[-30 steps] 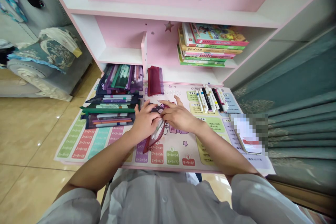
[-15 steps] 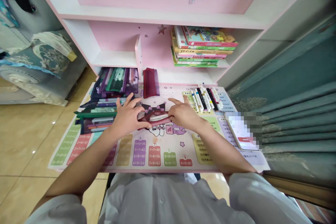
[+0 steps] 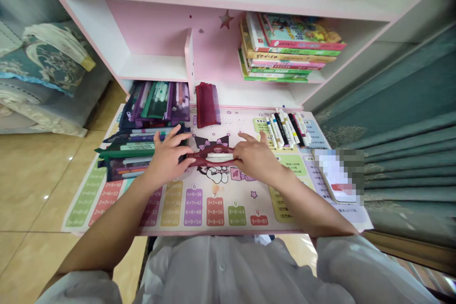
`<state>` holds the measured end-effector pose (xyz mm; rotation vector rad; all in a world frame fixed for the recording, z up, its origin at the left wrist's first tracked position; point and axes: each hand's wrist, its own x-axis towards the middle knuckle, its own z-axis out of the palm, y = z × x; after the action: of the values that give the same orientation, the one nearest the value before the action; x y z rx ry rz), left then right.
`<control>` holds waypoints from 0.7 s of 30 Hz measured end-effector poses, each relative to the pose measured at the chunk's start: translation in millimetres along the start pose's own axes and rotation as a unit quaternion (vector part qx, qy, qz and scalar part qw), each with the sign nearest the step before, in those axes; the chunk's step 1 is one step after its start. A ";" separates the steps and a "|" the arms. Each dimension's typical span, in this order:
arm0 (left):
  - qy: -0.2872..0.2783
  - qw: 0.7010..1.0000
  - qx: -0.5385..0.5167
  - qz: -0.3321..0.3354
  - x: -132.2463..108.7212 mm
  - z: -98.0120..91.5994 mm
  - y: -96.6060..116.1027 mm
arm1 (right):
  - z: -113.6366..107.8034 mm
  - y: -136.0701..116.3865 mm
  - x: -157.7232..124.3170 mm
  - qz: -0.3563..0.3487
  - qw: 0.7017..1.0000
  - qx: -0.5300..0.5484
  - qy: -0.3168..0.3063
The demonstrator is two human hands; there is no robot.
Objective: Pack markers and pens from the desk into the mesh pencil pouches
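A dark red mesh pencil pouch (image 3: 213,157) with white pens inside lies crosswise on the printed desk mat (image 3: 213,209). My left hand (image 3: 167,157) grips its left end, thumb and fingers pinched on it. My right hand (image 3: 257,156) pinches its right end, index finger stretched out. A second dark red pouch (image 3: 207,110) lies flat further back. A row of several markers (image 3: 287,129) lies to the right of my right hand.
Filled pouches are stacked at the left (image 3: 140,152) and stand in a row behind (image 3: 158,104). Books (image 3: 285,50) are piled on the shelf. A blurred-out phone-like object (image 3: 337,178) lies at the right. A curtain (image 3: 406,152) hangs on the right, a sofa (image 3: 39,80) on the left.
The pouch has been turned from hanging diagonally under my hands to lying level across the mat. My hands have moved apart to its two ends.
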<state>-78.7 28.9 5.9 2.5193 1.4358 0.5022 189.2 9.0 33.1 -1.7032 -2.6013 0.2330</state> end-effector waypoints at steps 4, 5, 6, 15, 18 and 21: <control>0.009 1.000 -0.009 -0.001 1.0 2.6 -2.7 | -5.9 -9.6 12.1 -0.030 0.992 0.103 0.059; 0.010 1.000 -0.009 -0.003 1.5 2.6 -2.7 | -7.1 -14.1 18.0 -0.046 0.989 0.127 0.066; 0.011 1.000 -0.009 -0.005 2.0 2.3 -2.3 | -7.7 -19.2 24.6 -0.063 0.985 0.147 0.068; -0.014 1.000 -0.012 -0.026 2.1 -0.1 1.9 | 5.4 -67.6 54.9 -0.047 0.984 0.166 0.047; -0.015 0.999 -0.014 -0.030 2.4 -0.9 2.9 | 9.7 -71.0 56.3 -0.052 0.982 0.175 0.050; -0.016 0.999 -0.024 -0.038 3.4 -2.4 4.2 | 11.5 -68.8 59.5 -0.071 0.980 0.182 0.046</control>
<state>-74.6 29.7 10.1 2.4146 1.4830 0.4741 101.5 35.2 27.4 -1.3688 -2.4123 0.5704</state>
